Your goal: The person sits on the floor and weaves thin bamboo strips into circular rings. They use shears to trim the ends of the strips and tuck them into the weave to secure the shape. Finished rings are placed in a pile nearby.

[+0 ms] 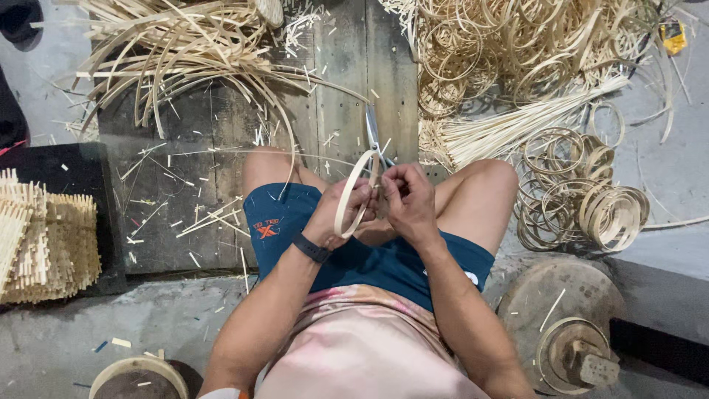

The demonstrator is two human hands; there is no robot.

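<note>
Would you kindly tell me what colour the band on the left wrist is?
Black; the wrist band shows best in the head view, just below the left hand.

- You sit on a floor of dark, worn wooden planks [221, 148], littered with pale splinters and offcuts.
- Left of the planks, and on the near side of them, you see grey concrete floor [111, 325].
- At the far left corner of the planks lies a loose heap of long pale strips [170, 52].
- Right of the planks, coiled hoops [509, 44] pile up, with a bundle of straight sticks [517, 125] just below them.
- Left of the planks stands a stack of woven slat pieces [44, 244].
- Right of the planks and nearer to you sits a round stone block [546, 295].
- The light is even and dull.
</note>
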